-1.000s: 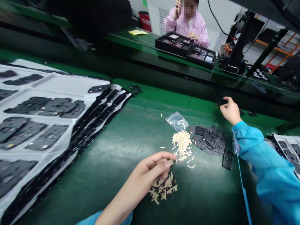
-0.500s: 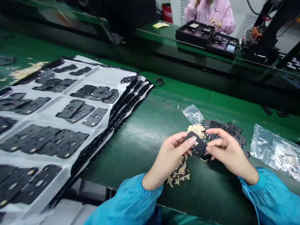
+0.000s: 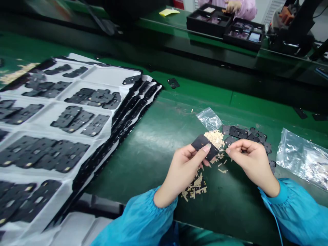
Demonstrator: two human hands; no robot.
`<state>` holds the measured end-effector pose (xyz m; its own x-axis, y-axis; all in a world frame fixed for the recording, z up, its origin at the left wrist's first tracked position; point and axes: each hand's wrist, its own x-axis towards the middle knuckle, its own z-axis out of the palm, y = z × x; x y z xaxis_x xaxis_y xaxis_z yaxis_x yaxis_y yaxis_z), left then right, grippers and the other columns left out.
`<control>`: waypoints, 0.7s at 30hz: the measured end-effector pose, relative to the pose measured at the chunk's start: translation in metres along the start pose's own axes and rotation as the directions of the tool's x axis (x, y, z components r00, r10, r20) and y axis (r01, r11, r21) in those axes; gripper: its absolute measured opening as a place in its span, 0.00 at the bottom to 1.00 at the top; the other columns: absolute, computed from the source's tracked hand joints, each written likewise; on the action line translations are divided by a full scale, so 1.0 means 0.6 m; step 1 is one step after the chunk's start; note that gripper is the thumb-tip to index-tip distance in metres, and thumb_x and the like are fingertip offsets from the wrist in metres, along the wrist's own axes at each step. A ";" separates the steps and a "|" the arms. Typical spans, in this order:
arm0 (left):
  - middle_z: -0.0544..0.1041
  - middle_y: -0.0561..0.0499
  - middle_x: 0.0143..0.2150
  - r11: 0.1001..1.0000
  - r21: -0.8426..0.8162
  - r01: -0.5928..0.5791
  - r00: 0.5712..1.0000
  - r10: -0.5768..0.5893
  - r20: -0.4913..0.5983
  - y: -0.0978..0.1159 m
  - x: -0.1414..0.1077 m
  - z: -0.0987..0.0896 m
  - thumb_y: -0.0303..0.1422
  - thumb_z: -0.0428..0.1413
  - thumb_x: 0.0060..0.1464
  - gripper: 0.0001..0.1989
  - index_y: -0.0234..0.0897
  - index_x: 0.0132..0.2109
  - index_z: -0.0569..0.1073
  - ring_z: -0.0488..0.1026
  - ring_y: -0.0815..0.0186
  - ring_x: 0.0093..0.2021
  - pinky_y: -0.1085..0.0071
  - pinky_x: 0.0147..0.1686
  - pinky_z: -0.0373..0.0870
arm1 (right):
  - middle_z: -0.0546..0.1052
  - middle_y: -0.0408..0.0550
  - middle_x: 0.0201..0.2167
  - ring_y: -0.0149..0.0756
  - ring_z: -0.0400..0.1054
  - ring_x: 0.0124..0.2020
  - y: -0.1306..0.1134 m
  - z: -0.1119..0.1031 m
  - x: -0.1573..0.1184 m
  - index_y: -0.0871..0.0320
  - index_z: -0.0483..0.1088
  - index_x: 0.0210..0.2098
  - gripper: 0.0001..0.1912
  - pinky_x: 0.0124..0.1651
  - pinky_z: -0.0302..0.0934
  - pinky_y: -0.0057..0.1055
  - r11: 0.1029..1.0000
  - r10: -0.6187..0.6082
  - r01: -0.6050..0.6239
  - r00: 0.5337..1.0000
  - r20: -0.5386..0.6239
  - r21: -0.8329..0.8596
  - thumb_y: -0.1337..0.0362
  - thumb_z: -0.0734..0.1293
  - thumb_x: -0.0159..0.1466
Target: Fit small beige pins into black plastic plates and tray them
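While the left hand (image 3: 182,166) grips a black plate (image 3: 203,146) just right of the frame's middle, the right hand (image 3: 252,163) is pinched near it; I can't tell if it holds anything.

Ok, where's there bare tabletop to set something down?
Widest patch: green tabletop between the tray stack and the left hand, which holds a black plate. Smaller one: between the lower strip pile and the right sleeve. Crowded: around the right hand, where the small bag, pale strips, loose black plates and larger bag sit close together.
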<state>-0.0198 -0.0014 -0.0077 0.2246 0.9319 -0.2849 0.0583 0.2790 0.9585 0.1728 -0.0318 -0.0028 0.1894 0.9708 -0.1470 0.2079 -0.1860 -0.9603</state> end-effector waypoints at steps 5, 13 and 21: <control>0.82 0.50 0.26 1.000 -0.015 -0.004 0.998 0.005 0.061 -0.003 -0.005 0.007 0.39 0.63 0.58 0.12 0.34 0.32 0.80 0.74 0.70 0.23 0.75 0.24 0.70 | 0.73 0.40 0.18 0.29 0.62 0.20 -0.004 0.006 -0.011 0.56 0.77 0.24 0.03 0.23 0.57 0.26 1.000 0.014 -0.013 1.000 0.016 -0.024 0.65 0.72 0.54; 0.80 0.51 0.25 0.998 0.025 -0.049 0.993 0.047 0.107 -0.001 -0.013 0.010 0.37 0.61 0.60 0.13 0.34 0.29 0.79 0.74 0.68 0.25 0.74 0.28 0.72 | 0.75 0.41 0.18 0.29 0.61 0.19 -0.007 0.008 -0.022 0.55 0.77 0.23 0.05 0.22 0.54 0.27 0.983 -0.040 0.042 0.999 0.018 -0.177 0.66 0.70 0.55; 0.80 0.50 0.26 0.995 0.079 -0.066 0.993 0.058 0.104 -0.006 -0.018 0.009 0.37 0.60 0.60 0.14 0.34 0.29 0.79 0.74 0.68 0.27 0.75 0.27 0.69 | 0.77 0.42 0.18 0.30 0.63 0.19 -0.006 0.010 -0.025 0.55 0.76 0.23 0.05 0.22 0.56 0.27 0.983 -0.019 0.029 0.998 0.055 -0.182 0.66 0.70 0.56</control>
<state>-0.0172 -0.0139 -0.0083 0.3274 0.9173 -0.2266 0.1199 0.1976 0.9729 0.1634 -0.0449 0.0014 0.1322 0.9811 -0.1413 0.3841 -0.1821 -0.9052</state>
